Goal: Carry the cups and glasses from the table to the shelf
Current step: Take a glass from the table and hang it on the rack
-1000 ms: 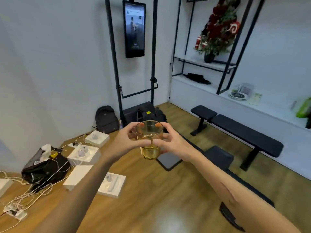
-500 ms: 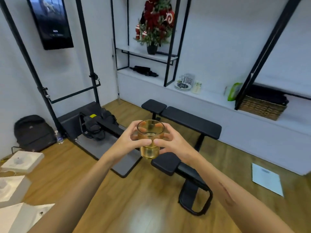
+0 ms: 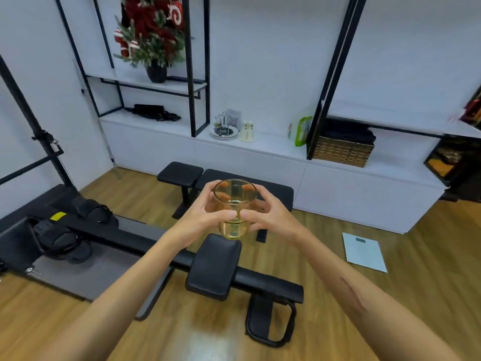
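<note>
A clear glass [image 3: 234, 201] with yellowish liquid in its lower part is held upright in front of me, at chest height over the floor. My left hand [image 3: 200, 217] wraps its left side and my right hand [image 3: 270, 217] wraps its right side, thumbs meeting at the front. The long white shelf [image 3: 273, 148] runs along the far wall ahead. On it stands a round tray with small glasses [image 3: 224, 128]. The table is out of view.
A black workout bench [image 3: 226, 181] stands between me and the shelf. A black rowing machine [image 3: 145, 246] crosses the wooden floor just below my hands. A scale [image 3: 364, 251] lies on the floor at right. A wicker basket [image 3: 342, 151], green bag [image 3: 302, 130] and potted Christmas tree [image 3: 153, 40] sit on the shelving.
My view has swung right, away from the table with white boxes, toward the shelf wall. The glass has stayed held in both hands, and the bench and shelf are now closer.
</note>
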